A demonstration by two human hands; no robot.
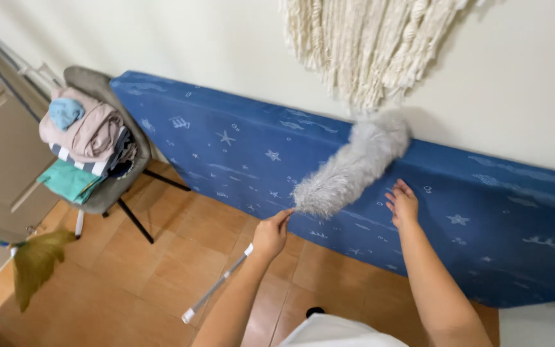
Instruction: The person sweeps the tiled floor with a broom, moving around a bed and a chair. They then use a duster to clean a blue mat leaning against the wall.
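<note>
A: State the left hand (271,232) condition

B: Left grip pinched shut on the duster (353,164) just below its grey fluffy head; the white handle (216,288) runs back down past the wrist, over the tiled floor (181,257)

A: Duster position?

B: Head lies slanted against the blue mattress (239,144), which stands on edge against the wall (534,77); its tip reaches the mattress top edge, just under the cream fringe hanging (367,45)

A: Right hand (403,204)?

B: Grip spread, holding nothing; fingers extended, at or just off the mattress face, near the duster head; contact cannot be confirmed

A: Surroundings?

B: Chair (107,128) stacked with folded clothes (85,138) at left; a broom (36,260) lower left
</note>
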